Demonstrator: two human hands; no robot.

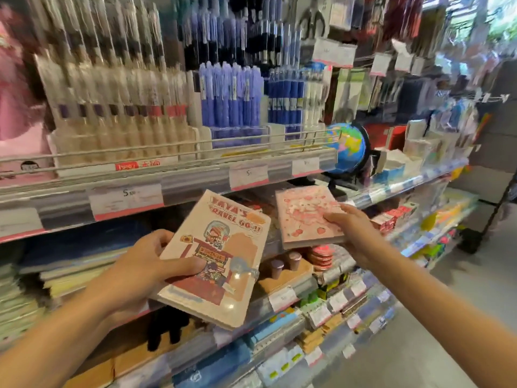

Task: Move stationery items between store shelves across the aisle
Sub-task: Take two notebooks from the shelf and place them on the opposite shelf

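- In front of the middle shelf's price-tag edge (195, 189), the left hand (140, 273) grips a cream, cartoon-printed notebook (215, 259), thumb curled over its cover.
- The right hand (349, 231) pinches a pink, strawberry-patterned notebook (305, 217) by its right edge, level with that shelf.
- Both notebooks are in hand and off any shelf, so I judge the carry midway (which shelf is the source is unclear); setting down remains.
- A blue globe (349, 148) and the pen racks (232, 99) above crowd the nearby space.

Pens (229, 96) motion-blurred; price tag (126, 201) print unreadable; cream notebook (215, 256) title partly cut by blur.
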